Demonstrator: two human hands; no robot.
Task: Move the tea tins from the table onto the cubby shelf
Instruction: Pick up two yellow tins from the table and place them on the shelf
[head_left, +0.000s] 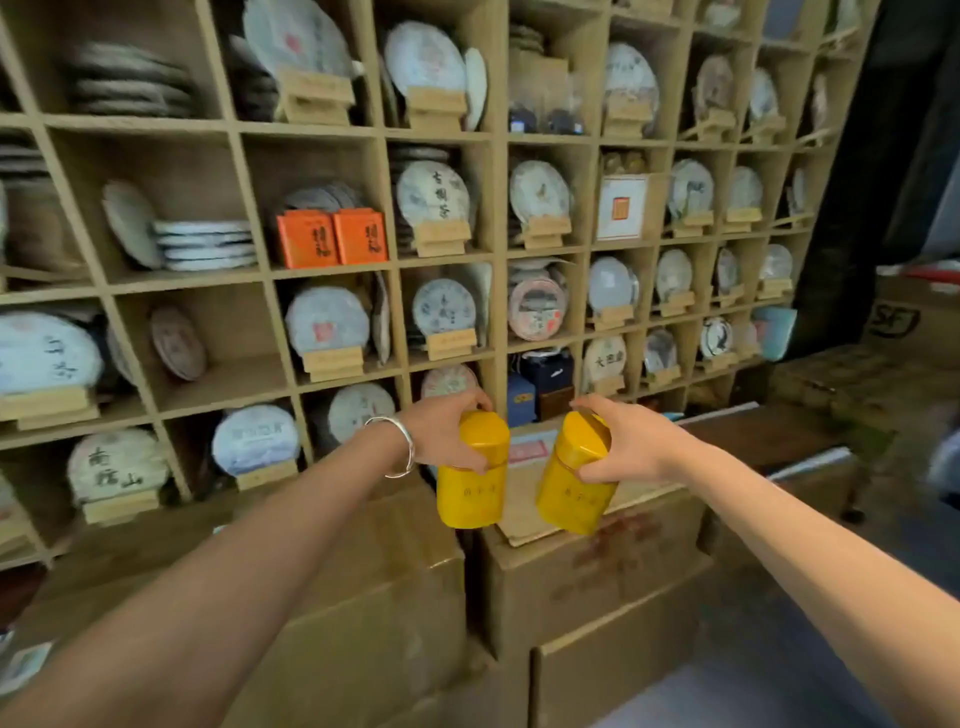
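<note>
Both hands are raised in front of the cubby shelf (498, 140), each with its grip closed round the lid end of a yellow tea tin. The left hand (447, 434), with a silver bangle (400, 447) on its wrist, holds the left tin (471, 488) roughly upright; the right hand (621, 441) holds the right tin (574, 486), which tilts a little. The two tins hang side by side, apart, in the air above stacked cardboard boxes (587, 577). Both lids are on, so their contents are hidden. The cubbies hold mostly paper-wrapped round tea cakes (434, 195), many standing on small wooden stands (444, 236), others lying in stacks. One cubby holds two orange boxes (332, 239) side by side, another a white square box (622, 208), and a low one dark blue boxes (540, 384).
</note>
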